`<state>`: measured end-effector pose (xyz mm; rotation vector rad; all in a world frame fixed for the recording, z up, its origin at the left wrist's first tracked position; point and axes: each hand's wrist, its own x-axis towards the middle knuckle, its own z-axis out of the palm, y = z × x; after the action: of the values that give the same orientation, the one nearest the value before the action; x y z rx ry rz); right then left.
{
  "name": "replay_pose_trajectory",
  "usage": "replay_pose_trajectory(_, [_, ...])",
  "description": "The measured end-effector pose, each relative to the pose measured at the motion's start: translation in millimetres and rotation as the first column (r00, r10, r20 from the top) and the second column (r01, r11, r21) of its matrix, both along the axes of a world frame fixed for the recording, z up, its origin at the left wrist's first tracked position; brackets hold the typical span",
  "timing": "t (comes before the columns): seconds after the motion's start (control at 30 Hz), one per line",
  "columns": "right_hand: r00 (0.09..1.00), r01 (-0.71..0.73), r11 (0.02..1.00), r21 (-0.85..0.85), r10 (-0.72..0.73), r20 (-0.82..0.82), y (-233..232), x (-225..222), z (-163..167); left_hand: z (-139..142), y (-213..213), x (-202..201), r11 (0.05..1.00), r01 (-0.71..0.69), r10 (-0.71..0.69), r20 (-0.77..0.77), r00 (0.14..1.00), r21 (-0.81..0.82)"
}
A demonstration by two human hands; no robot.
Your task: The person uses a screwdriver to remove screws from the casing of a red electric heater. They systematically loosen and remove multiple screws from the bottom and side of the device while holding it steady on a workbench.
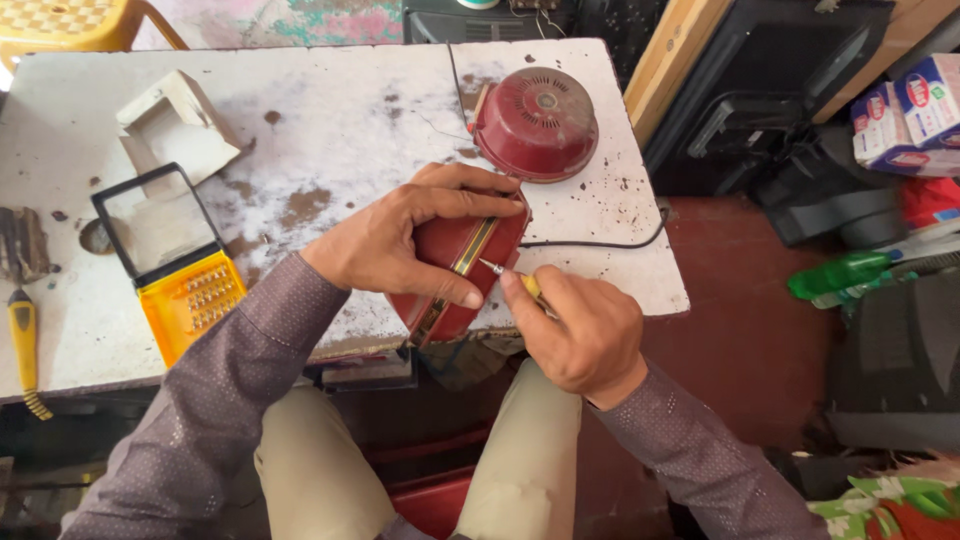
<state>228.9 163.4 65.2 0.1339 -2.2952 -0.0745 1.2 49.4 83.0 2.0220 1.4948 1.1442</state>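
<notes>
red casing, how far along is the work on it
Done: a red vented cover already lies apart on the table, and the orange bit case is open. In hand: left hand steadies the red casing while right hand sets a screwdriver against its seam. Left: the casing remains closed.

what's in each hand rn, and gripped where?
Left hand clasps the dark red appliance body over its top side. Right hand pinches a small screwdriver by its yellow handle, tip at the body's seam.
</notes>
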Motion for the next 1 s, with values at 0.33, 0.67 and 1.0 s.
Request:
replay_pose_trajectory(0.33, [0.925, -0.001, -0.401, -0.916, 0.348, -0.154, 14, 12, -26, -2, -2, 6, 0.999, -0.003, 0.005, -0.054, 0.999, 0.045])
replay_pose_trajectory(0.67, [0.886, -0.001, -0.210, -0.978, 0.453, -0.098, 18, 8, -32, -4, 0, 6, 0.995, -0.009, 0.013, -0.033, 0.999, 0.099])
replay_pose_trajectory(1.0, [0.998, -0.054, 0.934, -0.354, 0.040, -0.048, -4, 10, -18, -5, -2, 7, 0.994, -0.006, 0.012, -0.054, 0.998, 0.106])
